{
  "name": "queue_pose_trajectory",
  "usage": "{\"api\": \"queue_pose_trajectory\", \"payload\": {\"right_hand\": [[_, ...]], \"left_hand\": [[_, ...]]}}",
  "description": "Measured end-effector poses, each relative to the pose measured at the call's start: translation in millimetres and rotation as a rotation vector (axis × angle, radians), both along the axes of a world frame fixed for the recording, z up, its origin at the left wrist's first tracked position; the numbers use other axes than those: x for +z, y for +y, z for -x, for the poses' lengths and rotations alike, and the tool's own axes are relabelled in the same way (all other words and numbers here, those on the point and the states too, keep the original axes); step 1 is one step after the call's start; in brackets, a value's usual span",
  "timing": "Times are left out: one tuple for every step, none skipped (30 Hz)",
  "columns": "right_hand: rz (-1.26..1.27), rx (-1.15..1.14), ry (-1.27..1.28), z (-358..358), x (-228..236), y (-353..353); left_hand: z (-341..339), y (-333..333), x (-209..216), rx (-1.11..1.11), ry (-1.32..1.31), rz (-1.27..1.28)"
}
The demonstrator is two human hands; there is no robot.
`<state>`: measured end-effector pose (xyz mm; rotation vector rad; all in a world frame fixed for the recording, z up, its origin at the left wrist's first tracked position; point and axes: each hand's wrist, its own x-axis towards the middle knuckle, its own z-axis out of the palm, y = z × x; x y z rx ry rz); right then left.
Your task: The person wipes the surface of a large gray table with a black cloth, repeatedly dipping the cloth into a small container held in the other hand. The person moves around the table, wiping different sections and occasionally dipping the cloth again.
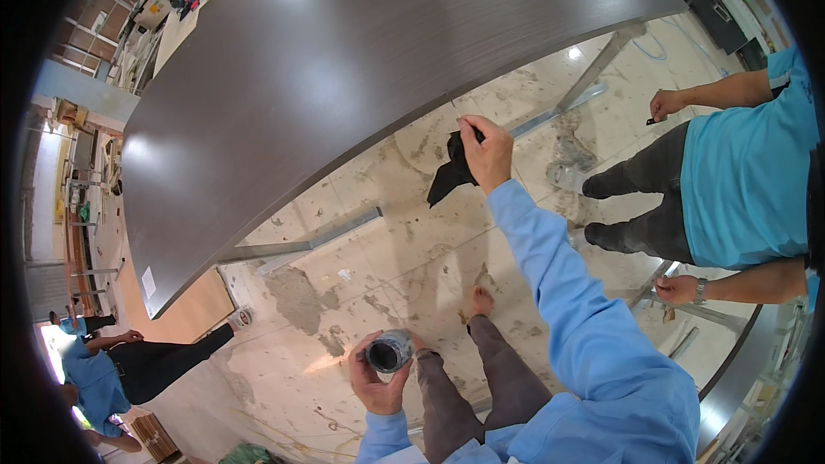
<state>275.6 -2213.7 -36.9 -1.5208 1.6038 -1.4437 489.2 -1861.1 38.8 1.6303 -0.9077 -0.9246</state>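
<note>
My left hand (pixel 371 385) is wrapped round a small open jar (pixel 406 342), its wall smeared and its inside dark. I hold it low, in front of my legs. Up by the curved edge of a large dark grey-brown panel (pixel 344 60), my right hand (pixel 490 153) is closed in a pinch. From its fingertips a thin, slender tool (pixel 457 110) points at the panel's edge; I cannot make out its exact kind. A black cloth (pixel 450 175) hangs from the same hand, below the edge.
Metal legs (pixel 593 77) stand under the panel. A person in a turquoise shirt (pixel 748 180) stands close on the right, another person (pixel 163 369) at the far left. A second dark panel (pixel 729 369) lies at lower right. The tiled floor (pixel 369 266) is stained.
</note>
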Motion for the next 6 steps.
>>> {"api": "queue_pose_trajectory", "payload": {"right_hand": [[0.054,0.053,0.024,-6.4,0.7,3.8],[0.091,0.103,0.048,-19.5,-0.7,10.1],[0.113,0.152,0.069,-32.1,-1.7,15.8],[0.124,0.19,0.062,-40.2,-1.4,19.9],[0.095,0.192,0.033,-42.2,0.4,21.7],[0.048,0.19,0.004,-42.9,3.0,22.8]], "left_hand": [[-2.9,1.3,-0.6,-0.003,-0.005,-0.011],[-5.8,3.1,-2.1,-0.003,0.002,-0.015],[-8.4,5.0,-3.9,0.003,0.023,-0.011],[-10.4,6.9,-5.4,-0.004,0.004,-0.02],[-13.0,8.3,-7.2,-0.008,0.001,-0.02],[-16.0,9.8,-8.9,-0.011,0.014,-0.014]]}}
